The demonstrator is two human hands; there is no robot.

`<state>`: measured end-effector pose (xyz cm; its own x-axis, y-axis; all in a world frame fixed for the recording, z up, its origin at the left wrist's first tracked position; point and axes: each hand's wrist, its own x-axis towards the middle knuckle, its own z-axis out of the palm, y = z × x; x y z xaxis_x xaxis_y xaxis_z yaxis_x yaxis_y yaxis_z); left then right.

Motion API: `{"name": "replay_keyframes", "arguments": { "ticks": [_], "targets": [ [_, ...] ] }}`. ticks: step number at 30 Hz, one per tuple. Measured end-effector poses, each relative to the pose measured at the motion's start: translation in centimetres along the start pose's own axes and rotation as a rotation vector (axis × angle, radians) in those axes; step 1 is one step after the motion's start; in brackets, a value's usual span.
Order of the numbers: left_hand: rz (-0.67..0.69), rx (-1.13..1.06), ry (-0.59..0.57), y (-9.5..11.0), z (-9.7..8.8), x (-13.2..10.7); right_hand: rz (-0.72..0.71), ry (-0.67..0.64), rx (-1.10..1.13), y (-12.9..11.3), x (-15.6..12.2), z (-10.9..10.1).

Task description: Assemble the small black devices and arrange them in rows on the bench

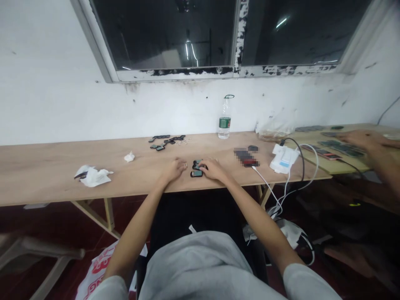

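Observation:
Two or so small black-rimmed pieces with grey-green faces lie on the wooden table in front of me; the nearer black-rimmed piece [196,173] lies flat. My right hand [215,170] reaches in from the right, its thumb and fingers closed at the edge of the farther black-rimmed piece [196,165]. On the other side, my left hand [175,171] rests on the table with its fingers curled together. Whatever its fingertips hold, if anything, is too small to make out. Farther back lies a loose group of similar black pieces [160,147].
A water bottle [224,121] stands by the wall. Crumpled tissue [95,176] lies left, with a smaller wad [129,156] nearer. At right are a white power strip [283,159], cables and a plastic bag [276,127]. Another person's hand [356,138] works over the adjoining table.

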<state>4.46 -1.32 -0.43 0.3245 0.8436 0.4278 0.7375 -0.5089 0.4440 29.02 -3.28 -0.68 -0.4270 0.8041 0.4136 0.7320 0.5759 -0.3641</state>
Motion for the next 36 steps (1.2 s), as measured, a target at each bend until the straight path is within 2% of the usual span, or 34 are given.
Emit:
{"name": "replay_keyframes", "arguments": {
  "ticks": [4,7,13,18,21,25,30,36],
  "targets": [
    [-0.072,-0.066,-0.060,-0.6,0.0,0.0,-0.004,0.038,0.012,0.1,0.0,0.2],
    [-0.102,-0.053,-0.042,-0.5,0.1,0.1,0.005,0.097,0.057,0.3,0.3,0.5],
    [-0.113,-0.001,-0.041,-0.4,0.0,0.0,0.025,0.167,0.342,0.9,1.0,1.4],
    [-0.121,-0.004,-0.047,-0.6,-0.2,0.1,0.030,0.226,0.354,0.5,0.9,1.1],
    [-0.081,-0.016,0.037,0.0,-0.3,0.3,0.062,0.238,0.385,0.1,0.8,0.7],
    [0.003,-0.119,0.124,1.9,-0.6,0.4,0.093,0.226,0.482,-0.3,0.8,0.3],
    [0.091,-0.184,0.130,4.3,-1.0,0.0,0.121,0.211,0.621,-0.8,0.9,-0.1],
    [0.230,-0.193,0.158,4.4,-0.7,-0.4,0.114,0.197,0.834,-0.9,1.0,-0.3]
  ]
}}
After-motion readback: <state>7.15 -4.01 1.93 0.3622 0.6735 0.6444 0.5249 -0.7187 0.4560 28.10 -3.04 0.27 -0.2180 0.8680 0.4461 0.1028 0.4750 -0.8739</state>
